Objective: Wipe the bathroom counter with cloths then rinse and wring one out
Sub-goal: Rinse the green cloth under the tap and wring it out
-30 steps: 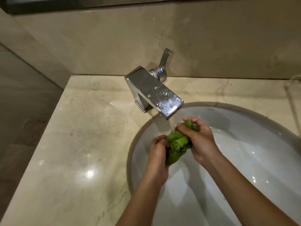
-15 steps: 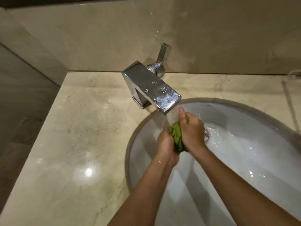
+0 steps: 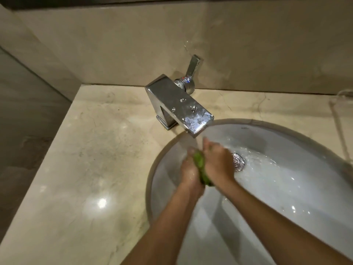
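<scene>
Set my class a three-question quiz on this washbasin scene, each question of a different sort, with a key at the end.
1. What do the left hand and the right hand grip between them? A) a green cloth B) a sponge C) a bar of soap
2. True or false: both hands are over the basin, just below the spout of the faucet.
3. Fill in: the drain lies on the ___ hand's side of the green cloth.
Key: 1 A; 2 true; 3 right.

Green cloth [image 3: 202, 170] mostly hidden between motion-blurred left hand [image 3: 189, 169], right hand [image 3: 217, 163]; sink [image 3: 296, 188] cropped right.
</scene>
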Demonstrator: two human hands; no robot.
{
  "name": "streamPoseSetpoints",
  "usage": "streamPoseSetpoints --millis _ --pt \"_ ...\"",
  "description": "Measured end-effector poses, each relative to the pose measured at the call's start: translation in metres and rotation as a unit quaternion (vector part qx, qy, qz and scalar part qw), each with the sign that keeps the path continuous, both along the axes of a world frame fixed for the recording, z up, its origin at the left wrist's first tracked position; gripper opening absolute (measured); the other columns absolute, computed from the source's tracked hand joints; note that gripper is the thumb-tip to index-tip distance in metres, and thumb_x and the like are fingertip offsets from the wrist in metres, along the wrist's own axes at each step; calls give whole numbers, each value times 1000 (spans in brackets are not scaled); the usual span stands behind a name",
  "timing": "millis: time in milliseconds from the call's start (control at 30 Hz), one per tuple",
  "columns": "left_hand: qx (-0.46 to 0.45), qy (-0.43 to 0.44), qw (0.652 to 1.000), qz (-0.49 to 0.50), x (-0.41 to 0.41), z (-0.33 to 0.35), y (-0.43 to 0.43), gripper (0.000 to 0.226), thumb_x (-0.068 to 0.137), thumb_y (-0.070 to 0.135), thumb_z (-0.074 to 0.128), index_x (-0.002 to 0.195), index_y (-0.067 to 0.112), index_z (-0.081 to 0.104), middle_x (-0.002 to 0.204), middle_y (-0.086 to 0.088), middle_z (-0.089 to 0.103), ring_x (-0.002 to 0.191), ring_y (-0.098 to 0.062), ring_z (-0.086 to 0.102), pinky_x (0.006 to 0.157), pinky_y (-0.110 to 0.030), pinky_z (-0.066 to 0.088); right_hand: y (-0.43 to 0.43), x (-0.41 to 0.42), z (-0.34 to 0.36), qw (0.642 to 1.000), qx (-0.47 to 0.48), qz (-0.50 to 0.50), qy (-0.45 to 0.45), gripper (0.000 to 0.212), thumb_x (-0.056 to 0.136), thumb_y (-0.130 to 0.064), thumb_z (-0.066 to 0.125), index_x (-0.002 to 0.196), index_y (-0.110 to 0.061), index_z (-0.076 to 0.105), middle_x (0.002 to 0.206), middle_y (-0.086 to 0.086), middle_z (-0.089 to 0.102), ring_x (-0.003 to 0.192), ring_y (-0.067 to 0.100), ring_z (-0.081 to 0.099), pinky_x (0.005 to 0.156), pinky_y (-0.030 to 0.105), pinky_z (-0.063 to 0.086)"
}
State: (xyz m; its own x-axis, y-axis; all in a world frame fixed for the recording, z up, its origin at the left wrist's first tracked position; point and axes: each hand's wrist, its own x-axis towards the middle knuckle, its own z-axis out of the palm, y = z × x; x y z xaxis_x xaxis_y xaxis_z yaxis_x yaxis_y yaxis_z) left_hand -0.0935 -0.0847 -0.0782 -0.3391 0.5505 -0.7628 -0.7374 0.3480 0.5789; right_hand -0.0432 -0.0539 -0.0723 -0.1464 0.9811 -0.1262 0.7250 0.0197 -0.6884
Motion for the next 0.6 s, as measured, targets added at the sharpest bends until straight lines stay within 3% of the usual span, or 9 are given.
streamPoseSetpoints --millis 100,167,267,367,433,500,600 --pt "-6 38 998 -54 17 4 7 33 99 33 41 81 14 62 70 -7 62 61 -19 60 46 -24 46 35 10 -9 995 -21 -88 52 51 98 -40 35 61 -8 49 60 12 50 63 29 51 50 30 28" --pt "15 37 997 -68 16 9 14 34 98 39 43 93 13 63 84 -9 67 71 -20 64 54 -27 49 42 14 -13 982 -47 -130 128 53 95 -47 39 61 -8 47 58 11 48 61 29 51 55 35 37" --pt "-6 28 992 -120 11 9 9 25 95 43 46 97 23 60 89 0 65 79 -15 59 63 -26 46 40 20 1 932 -134 -178 287 51 83 -59 51 68 -11 51 66 13 53 68 32 58 70 46 51" --pt "-28 -70 994 -82 4 10 -1 34 94 42 43 99 14 63 90 -7 68 80 -19 62 66 -30 50 16 28 9 938 -149 -90 299 36 82 -52 59 75 -17 56 78 5 62 80 24 62 75 40 52" --pt "16 -102 995 -14 -3 3 1 37 95 37 42 99 7 64 89 -13 69 83 -25 65 72 -34 54 -2 33 6 968 -68 39 238 28 82 -50 58 88 -23 56 90 5 60 87 19 59 76 33 49" --pt "30 -98 994 37 -10 0 7 31 92 38 47 97 10 60 88 -13 65 83 -27 64 80 -40 55 -12 38 -1 977 27 118 174 24 83 -47 52 98 -28 50 92 1 57 87 16 54 74 30 45" --pt "14 -62 997 38 -11 1 11 33 90 47 49 77 17 50 64 -3 53 56 -17 57 53 -24 52 -30 34 3 965 49 149 209 21 84 -46 51 89 -26 47 79 -7 53 74 9 51 63 24 41"
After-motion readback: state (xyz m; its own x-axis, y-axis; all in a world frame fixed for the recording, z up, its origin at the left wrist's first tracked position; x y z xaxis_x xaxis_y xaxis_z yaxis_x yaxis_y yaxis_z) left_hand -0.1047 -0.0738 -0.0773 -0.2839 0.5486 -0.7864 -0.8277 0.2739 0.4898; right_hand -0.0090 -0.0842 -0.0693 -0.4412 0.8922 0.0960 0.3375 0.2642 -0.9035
